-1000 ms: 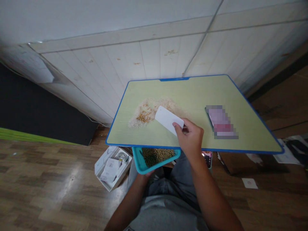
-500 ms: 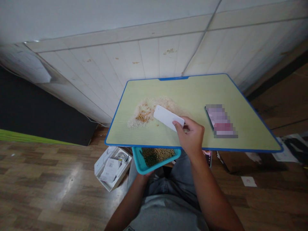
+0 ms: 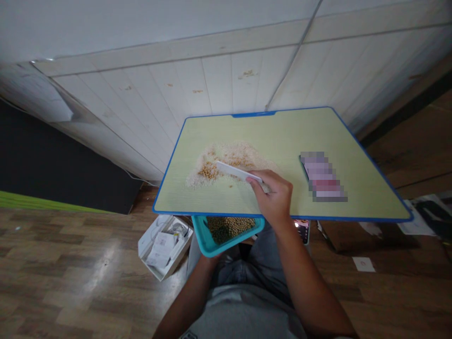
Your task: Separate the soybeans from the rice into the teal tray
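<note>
My right hand (image 3: 274,194) is closed on a thin white rectangular plate (image 3: 236,170), thumb on top. The plate is tipped nearly edge-on, its far end beside a cluster of yellow soybeans (image 3: 207,171). Around them lie spread white grains that look like rice (image 3: 243,149), on the pale green tabletop (image 3: 289,136). Below the near edge, a teal basin (image 3: 211,250) holds soybeans (image 3: 237,226) and small green beans (image 3: 221,234). My left hand (image 3: 214,257) supports the basin from underneath; its fingers are mostly hidden.
On the tabletop's right side lies a phone (image 3: 323,178), its screen blurred out. Another phone (image 3: 302,231) shows just below the near edge. A white box (image 3: 165,247) with papers and a cable stands on the floor at left. The panelled wall (image 3: 219,84) rises behind the table.
My right hand has moved slightly left and turned the white plate from lying flat-faced to nearly edge-on, uncovering more soybeans and grains behind it. The basin stays almost in place.
</note>
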